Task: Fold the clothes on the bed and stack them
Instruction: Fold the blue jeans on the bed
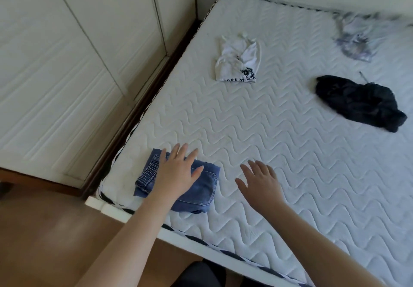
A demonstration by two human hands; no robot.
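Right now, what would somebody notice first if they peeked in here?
Probably the two bare hands near the bed's front corner: the left hand lies flat on the folded blue jeans, the right hand is spread open beside them. Next, the clothes still unfolded on the white mattress: a crumpled white shirt, a black garment and a blurry pale one.

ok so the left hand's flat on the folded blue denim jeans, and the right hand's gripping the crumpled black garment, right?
Not quite. The left hand does lie flat on the folded blue denim jeans, but the right hand is open over the bare white quilted mattress. The head view shows the crumpled black garment lying untouched farther away.
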